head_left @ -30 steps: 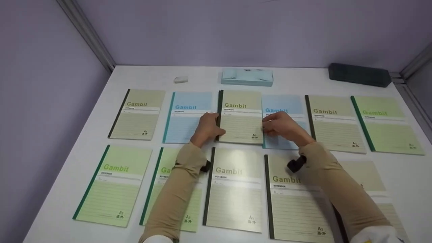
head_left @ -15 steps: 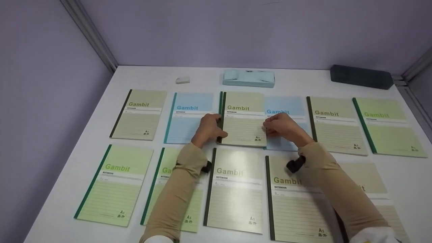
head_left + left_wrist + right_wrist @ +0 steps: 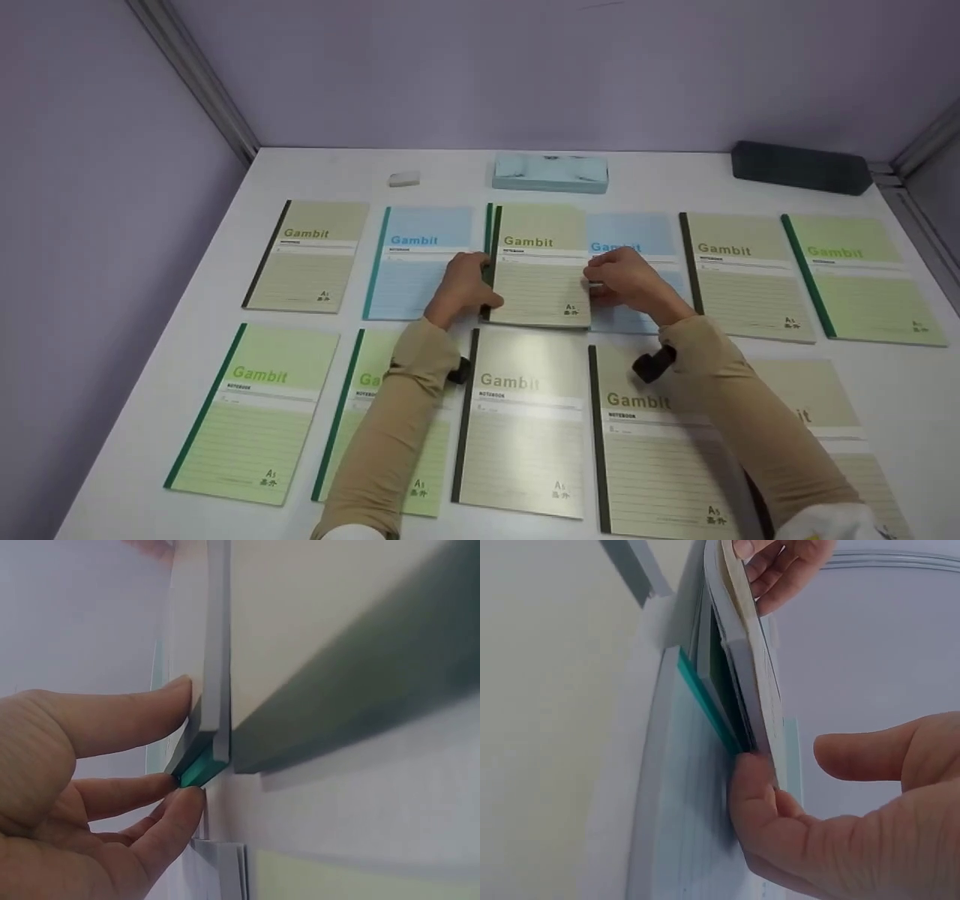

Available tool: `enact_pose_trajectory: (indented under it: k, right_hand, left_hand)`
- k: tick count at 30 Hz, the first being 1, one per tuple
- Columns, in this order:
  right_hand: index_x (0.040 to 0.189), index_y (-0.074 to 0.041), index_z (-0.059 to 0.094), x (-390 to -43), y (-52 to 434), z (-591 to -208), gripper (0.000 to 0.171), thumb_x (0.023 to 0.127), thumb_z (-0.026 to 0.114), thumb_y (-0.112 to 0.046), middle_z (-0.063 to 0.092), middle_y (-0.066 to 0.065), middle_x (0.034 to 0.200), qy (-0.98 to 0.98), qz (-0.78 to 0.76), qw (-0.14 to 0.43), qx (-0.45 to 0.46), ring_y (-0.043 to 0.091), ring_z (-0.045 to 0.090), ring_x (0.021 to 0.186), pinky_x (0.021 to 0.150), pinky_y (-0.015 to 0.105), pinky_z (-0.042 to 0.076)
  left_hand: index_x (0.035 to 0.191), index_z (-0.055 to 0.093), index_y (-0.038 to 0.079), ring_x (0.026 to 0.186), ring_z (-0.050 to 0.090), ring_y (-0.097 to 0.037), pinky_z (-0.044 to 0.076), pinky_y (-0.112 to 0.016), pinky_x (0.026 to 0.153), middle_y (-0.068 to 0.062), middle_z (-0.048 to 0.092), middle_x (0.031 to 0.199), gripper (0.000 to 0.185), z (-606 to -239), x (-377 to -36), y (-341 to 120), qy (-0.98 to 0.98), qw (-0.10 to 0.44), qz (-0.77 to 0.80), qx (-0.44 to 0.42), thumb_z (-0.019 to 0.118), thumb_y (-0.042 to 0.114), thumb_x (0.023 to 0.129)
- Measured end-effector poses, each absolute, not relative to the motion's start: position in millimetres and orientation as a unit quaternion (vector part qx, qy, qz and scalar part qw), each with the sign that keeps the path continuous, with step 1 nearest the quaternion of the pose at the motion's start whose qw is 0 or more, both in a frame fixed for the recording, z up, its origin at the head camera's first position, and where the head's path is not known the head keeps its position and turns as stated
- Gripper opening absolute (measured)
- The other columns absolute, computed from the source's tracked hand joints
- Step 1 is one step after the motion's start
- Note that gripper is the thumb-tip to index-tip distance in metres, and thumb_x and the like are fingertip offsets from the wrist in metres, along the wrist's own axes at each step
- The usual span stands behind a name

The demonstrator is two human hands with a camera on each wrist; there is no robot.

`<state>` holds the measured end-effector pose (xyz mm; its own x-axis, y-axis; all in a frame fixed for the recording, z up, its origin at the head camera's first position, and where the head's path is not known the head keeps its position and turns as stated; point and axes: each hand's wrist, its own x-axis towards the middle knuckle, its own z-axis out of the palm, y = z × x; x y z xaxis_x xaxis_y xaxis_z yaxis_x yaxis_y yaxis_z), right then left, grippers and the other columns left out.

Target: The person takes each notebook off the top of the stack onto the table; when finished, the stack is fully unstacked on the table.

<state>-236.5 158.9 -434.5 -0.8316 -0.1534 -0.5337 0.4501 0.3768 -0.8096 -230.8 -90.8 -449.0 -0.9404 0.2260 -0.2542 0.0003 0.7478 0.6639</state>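
A small stack of Gambit notebooks (image 3: pixel 538 270), beige cover on top, sits mid back row on the white table (image 3: pixel 450 169). My left hand (image 3: pixel 461 285) grips its spine edge. In the left wrist view the left hand's fingers (image 3: pixel 112 727) pinch that edge of the stack (image 3: pixel 217 652), where a teal-green spine shows beneath. My right hand (image 3: pixel 626 281) holds the open edge. In the right wrist view my right hand's fingers (image 3: pixel 757 795) curl under the lifted stack (image 3: pixel 742 675), thumb apart. A blue notebook (image 3: pixel 637 232) lies partly under the stack.
Single notebooks fill two rows: beige (image 3: pixel 307 255), blue (image 3: pixel 416 259), beige (image 3: pixel 739 274) and green (image 3: pixel 855 277) behind, several more in front. A light blue pencil case (image 3: pixel 550 172), a dark case (image 3: pixel 799 166) and a white eraser (image 3: pixel 403 178) lie by the back wall.
The stack has slid slightly toward me between both hands, and a second spine now shows at its left edge. The hands keep their hold.
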Motion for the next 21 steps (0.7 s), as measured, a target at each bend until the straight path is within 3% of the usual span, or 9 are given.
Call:
enact_pose_trajectory:
  k: [6, 9, 15, 21]
  right_hand:
    - [0.112, 0.007, 0.050, -238, 156, -443, 0.021, 0.098, 0.048, -0.009, 0.056, 0.017, 0.109, 0.775, -0.566, 0.268, 0.081, 0.017, 0.058, 0.085, 0.070, 0.029, 0.049]
    - [0.121, 0.009, 0.054, -237, 155, -444, 0.030, 0.097, 0.049, -0.009, 0.058, 0.021, 0.114, 0.788, -0.552, 0.264, 0.071, 0.018, 0.061, 0.088, 0.072, 0.029, 0.051]
    - [0.131, 0.010, 0.045, -237, 154, -443, 0.042, 0.097, 0.052, -0.013, 0.054, 0.024, 0.123, 0.798, -0.547, 0.245, 0.063, 0.022, 0.060, 0.095, 0.076, 0.031, 0.051]
    - [0.136, 0.004, 0.032, -242, 158, -448, 0.047, 0.094, 0.054, -0.001, 0.047, 0.023, 0.130, 0.734, -0.633, 0.238, 0.062, 0.025, 0.056, 0.107, 0.083, 0.033, 0.048]
  left_hand:
    - [0.138, 0.047, -0.002, 0.119, 0.045, -0.032, 0.040, -0.040, 0.097, -0.022, 0.045, 0.137, 0.069, -449, -230, -90, 0.919, 0.164, 0.354, 0.060, 0.077, 0.009, 0.077]
    - [0.136, 0.049, -0.003, 0.111, 0.045, -0.031, 0.040, -0.040, 0.095, -0.021, 0.047, 0.132, 0.067, -449, -229, -90, 0.918, 0.161, 0.357, 0.059, 0.077, 0.009, 0.076]
    - [0.134, 0.051, -0.002, 0.109, 0.045, -0.031, 0.040, -0.041, 0.094, -0.021, 0.048, 0.129, 0.066, -449, -228, -91, 0.920, 0.153, 0.355, 0.067, 0.078, 0.012, 0.076]
    - [0.131, 0.055, -0.003, 0.112, 0.046, -0.031, 0.039, -0.041, 0.096, -0.021, 0.051, 0.127, 0.052, -450, -227, -94, 0.915, 0.139, 0.370, 0.078, 0.071, 0.014, 0.084]
